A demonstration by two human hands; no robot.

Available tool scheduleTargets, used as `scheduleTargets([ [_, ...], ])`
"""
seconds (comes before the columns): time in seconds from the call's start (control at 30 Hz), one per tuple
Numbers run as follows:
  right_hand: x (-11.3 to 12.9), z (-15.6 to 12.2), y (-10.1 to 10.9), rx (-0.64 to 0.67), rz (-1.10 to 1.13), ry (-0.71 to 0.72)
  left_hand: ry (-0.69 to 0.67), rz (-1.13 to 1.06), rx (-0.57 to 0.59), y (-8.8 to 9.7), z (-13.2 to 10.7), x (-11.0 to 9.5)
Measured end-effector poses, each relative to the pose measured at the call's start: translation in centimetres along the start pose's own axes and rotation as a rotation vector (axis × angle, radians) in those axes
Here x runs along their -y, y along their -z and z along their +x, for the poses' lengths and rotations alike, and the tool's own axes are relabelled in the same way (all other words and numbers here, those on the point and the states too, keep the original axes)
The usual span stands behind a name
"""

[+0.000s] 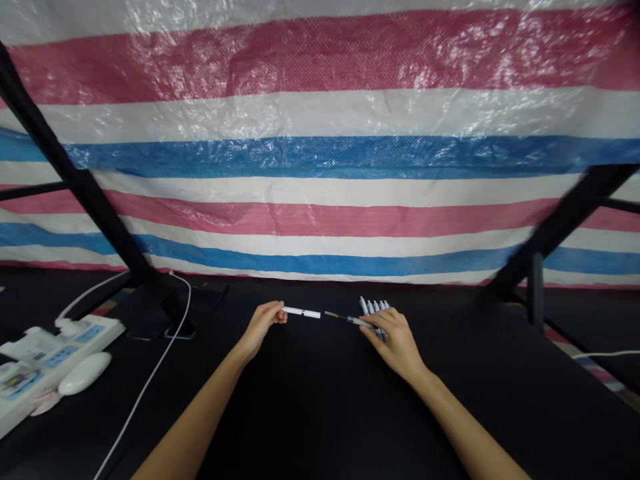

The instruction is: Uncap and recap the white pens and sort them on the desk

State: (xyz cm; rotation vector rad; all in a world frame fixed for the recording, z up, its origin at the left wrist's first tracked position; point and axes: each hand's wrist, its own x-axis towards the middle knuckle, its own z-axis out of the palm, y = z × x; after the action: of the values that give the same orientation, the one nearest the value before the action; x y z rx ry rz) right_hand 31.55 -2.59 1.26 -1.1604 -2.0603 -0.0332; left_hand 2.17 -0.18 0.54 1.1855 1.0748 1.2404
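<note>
My left hand (265, 323) is closed, its fingers pinching one end of a slim white pen barrel (305, 313) that points right. A dark mark breaks the barrel near its middle. Across a small gap, my right hand (395, 337) grips a pale pen part (359, 322) with a thin refill (336, 315) sticking out toward the barrel's end. The refill and barrel are roughly in line and do not touch. Beside and partly under my right hand lies a row of several white pens (370, 307), their lower parts hidden by the fingers.
On the left of the black table (320, 413) lie a white power strip (90, 337) with plugs, a white computer mouse (85, 373) and a white cable (150, 380). Dark phone-like slabs (213, 300) lie near a black frame leg (120, 230). A striped sheet (320, 160) hangs behind.
</note>
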Motion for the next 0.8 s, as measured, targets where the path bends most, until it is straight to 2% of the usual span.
scheduleTargets([
  [0.5,0.5,0.1,0.1,0.078,0.087,-0.005,-0.035,0.251,0.090,-0.7,-0.4,-0.4],
  [0.8,1.1,0.0,-0.1,0.133,0.143,-0.012,-0.054,0.345,0.222,-1.5,-0.8,-0.5],
])
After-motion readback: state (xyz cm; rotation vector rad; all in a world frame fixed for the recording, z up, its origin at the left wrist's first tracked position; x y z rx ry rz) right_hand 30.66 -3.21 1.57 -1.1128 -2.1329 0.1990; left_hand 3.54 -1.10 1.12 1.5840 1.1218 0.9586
